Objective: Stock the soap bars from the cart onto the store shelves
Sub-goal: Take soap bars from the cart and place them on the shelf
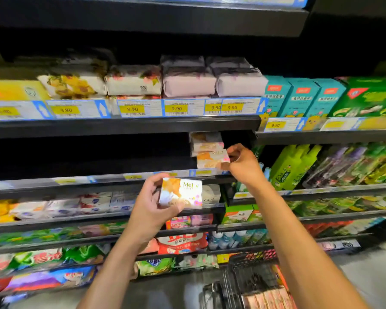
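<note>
Shelving: the black store shelves [120,127] fill the view ahead of you, tier over tier of wrapped and boxed goods.
Cart: a wire cart [250,279] sits low at the right, under your right forearm, with pale pink packs [270,297] lying in it.
Open tier: the tier [98,181] at the height of your hands is dark and mostly bare along its left part.
Stack: a stack [206,142] of soap bars sits at the right end of that tier, reaching close under the shelf above.
Right hand: your right hand [243,163] pinches the held bar [211,159] by its right end; the bar is tilted and lies against the front of the stack.
Left hand: your left hand [152,206], lower and further left, is curled round a second bar [181,192] with its "Mel" face towards you, off the shelf. You cannot tell whether another bar lies beneath it.
Hands together: apart, each clamped on its own bar.
Price tags: yellow price tags [132,108] reading 9.90 line the shelf above.
</note>
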### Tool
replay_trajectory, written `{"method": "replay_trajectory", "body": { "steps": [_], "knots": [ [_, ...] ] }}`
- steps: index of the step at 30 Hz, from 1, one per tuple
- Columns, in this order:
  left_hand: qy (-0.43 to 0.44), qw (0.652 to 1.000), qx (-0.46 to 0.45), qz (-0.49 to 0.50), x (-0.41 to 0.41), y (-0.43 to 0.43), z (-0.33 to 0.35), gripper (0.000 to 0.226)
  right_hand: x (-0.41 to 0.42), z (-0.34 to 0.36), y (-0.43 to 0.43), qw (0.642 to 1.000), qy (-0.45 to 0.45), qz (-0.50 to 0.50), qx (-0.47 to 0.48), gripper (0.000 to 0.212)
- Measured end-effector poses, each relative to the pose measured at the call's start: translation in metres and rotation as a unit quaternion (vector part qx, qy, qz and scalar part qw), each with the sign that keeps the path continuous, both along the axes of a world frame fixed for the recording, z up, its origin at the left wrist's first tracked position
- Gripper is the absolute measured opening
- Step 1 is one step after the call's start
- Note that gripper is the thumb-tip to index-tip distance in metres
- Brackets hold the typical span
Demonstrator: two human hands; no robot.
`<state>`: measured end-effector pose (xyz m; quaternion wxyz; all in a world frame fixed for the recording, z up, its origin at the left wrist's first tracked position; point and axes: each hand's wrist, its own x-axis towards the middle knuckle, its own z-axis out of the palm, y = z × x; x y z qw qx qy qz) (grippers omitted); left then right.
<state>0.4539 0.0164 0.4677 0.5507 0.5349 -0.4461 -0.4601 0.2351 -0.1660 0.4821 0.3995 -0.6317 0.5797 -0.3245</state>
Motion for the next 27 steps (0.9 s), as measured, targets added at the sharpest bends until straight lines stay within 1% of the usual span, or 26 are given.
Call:
{"method": "replay_trajectory", "body": {
  "steps": [4, 8, 10, 13, 16, 17, 18, 19, 20, 21, 22, 23, 24, 25, 27],
  "knots": [
    [0.005, 1.000, 0.001, 0.008, 0.000, -0.002, 0.003, 0.072, 0.001, -0.001, -0.001, 0.999, -0.034, 0.004, 0.027, 0.031],
    [0.013, 1.000, 0.003, 0.011, -0.002, -0.005, 0.003, 0.072, 0.002, -0.007, 0.000, 0.996, -0.081, -0.011, 0.037, 0.026],
    [0.014, 1.000, 0.008, 0.011, -0.004, -0.007, 0.004, 0.072, 0.004, -0.012, -0.002, 0.997, -0.075, -0.020, 0.028, 0.024],
    [0.009, 1.000, 0.005, 0.019, -0.006, -0.009, 0.005, 0.072, 0.007, -0.016, -0.005, 0.998, -0.053, -0.036, 0.015, 0.026],
    [0.008, 0.999, 0.005, 0.033, -0.007, -0.013, 0.005, 0.070, 0.005, -0.014, -0.003, 0.999, -0.022, -0.026, 0.013, 0.028],
    [0.005, 0.999, 0.005, 0.035, -0.007, -0.014, 0.005, 0.069, 0.003, -0.013, 0.002, 1.000, 0.019, -0.020, -0.013, 0.032],
    [0.002, 0.999, 0.005, 0.036, -0.007, -0.015, 0.006, 0.068, 0.001, -0.011, 0.009, 0.994, 0.081, -0.019, -0.076, 0.038],
    [0.002, 0.999, 0.006, 0.038, -0.006, -0.016, 0.006, 0.067, -0.001, -0.009, 0.018, 0.976, 0.139, -0.019, -0.167, 0.042],
    [0.004, 0.999, 0.008, 0.040, -0.006, -0.018, 0.007, 0.067, -0.003, -0.007, 0.030, 0.953, 0.165, -0.003, -0.256, 0.045],
    [0.007, 0.999, 0.008, 0.041, -0.006, -0.019, 0.007, 0.066, -0.004, -0.004, 0.041, 0.940, 0.149, 0.033, -0.305, 0.046],
    [0.011, 0.999, 0.006, 0.042, -0.006, -0.021, 0.008, 0.066, -0.004, -0.001, 0.053, 0.945, 0.107, 0.083, -0.298, 0.047],
    [0.012, 0.999, 0.003, 0.041, -0.007, -0.022, 0.008, 0.066, -0.004, 0.001, 0.063, 0.957, 0.066, 0.135, -0.249, 0.052],
    [0.014, 0.999, 0.001, 0.040, -0.007, -0.024, 0.009, 0.066, -0.002, 0.003, 0.072, 0.963, 0.046, 0.181, -0.193, 0.060],
    [0.018, 0.999, -0.003, 0.038, -0.007, -0.026, 0.009, 0.066, 0.000, 0.003, 0.076, 0.963, 0.040, 0.209, -0.166, 0.067],
    [0.028, 0.999, -0.009, 0.034, -0.009, -0.030, 0.010, 0.066, 0.002, 0.000, 0.076, 0.960, 0.028, 0.214, -0.177, 0.071]
  ]
}}
